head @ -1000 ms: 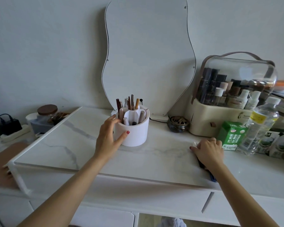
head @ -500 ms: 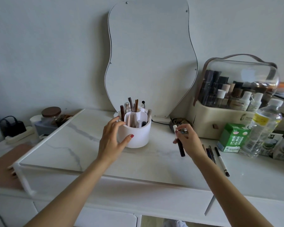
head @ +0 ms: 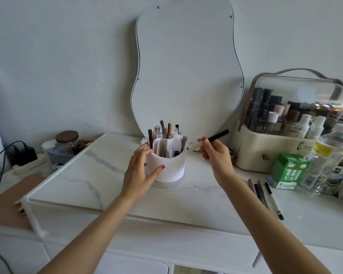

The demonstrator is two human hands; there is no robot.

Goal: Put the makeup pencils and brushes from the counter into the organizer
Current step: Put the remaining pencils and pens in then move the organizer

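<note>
Since half a second earlier, the right hand (head: 216,155) had carried the pencil (head: 210,139) up and leftward, from over the counter (head: 196,196) to just beside the rim of the organizer (head: 167,165). Its grip was closed on that pencil, pinched between thumb and fingertips (head: 203,139); the pencil lay tilted, its pale end pointing at the organizer and its dark end rising toward the right. The left hand (head: 140,171) had stayed cupped against the organizer's left wall, its grip wide, thumb across the front and fingers curled round the side.

The organizer was a white round cup standing on the marble-patterned counter in front of the wavy mirror (head: 186,72), already crowded with upright pencils and brushes (head: 164,133) in its compartments. Four more loose pencils (head: 262,194) lay side by side on the counter to the right of the right forearm, near a green carton (head: 288,171) and a clear water bottle (head: 324,161).
</note>
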